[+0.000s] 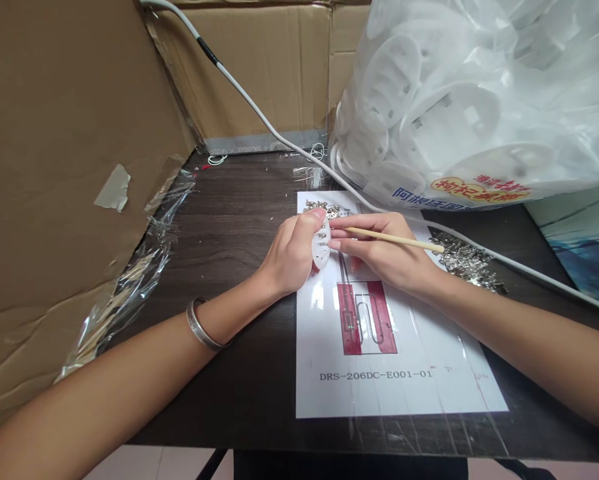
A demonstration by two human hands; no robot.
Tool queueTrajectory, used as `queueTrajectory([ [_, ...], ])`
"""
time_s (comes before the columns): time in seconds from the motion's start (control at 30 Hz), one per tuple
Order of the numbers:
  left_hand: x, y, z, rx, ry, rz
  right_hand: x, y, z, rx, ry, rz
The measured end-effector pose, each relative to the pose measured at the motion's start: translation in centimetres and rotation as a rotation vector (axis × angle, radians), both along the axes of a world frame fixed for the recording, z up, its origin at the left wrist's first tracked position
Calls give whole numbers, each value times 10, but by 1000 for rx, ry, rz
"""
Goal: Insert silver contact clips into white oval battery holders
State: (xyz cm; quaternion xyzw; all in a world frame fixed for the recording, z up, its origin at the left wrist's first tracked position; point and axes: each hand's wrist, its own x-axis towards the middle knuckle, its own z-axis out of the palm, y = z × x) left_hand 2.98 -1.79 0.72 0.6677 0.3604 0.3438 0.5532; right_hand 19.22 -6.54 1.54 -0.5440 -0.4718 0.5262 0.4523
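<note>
**Two hands, one small white plastic piece**

The left hand (292, 250) grasps the white plastic piece (321, 253) near the middle of the frame, thumb at its upper edge. The right hand (402, 257) has its fingertips at the piece's right side and a thin wooden stick (394, 238) lodged among its fingers. Whether those fingertips pinch a metal part is too small to tell.

To work well here, the left grip should be firm but clear of the slots, the piece turned so its openings face the eyes, and the stick's free end kept from snagging.

Counted outward: one held piece, one stick, one printed sheet (379, 400) beneath the hands, and one bracelet (200, 327) on the left wrist. Metal parts form two heaps, a small heap (319, 205) just above the hands and a larger heap (466, 263) right of centre; single parts cannot be counted. One bag (554, 127) of many white pieces fills the upper right. One white cable (259, 113) crosses the dark surface (219, 227).
</note>
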Motion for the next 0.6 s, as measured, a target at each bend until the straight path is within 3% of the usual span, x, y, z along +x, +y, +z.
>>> queueTrajectory([
  [0.4, -1, -1, -1, -23, -13, 3, -1, 1, 5, -38, 11, -2],
  [0.6, -2, -2, -1, -34, -31, -32, 2, 2, 0, -13, 69, 26],
])
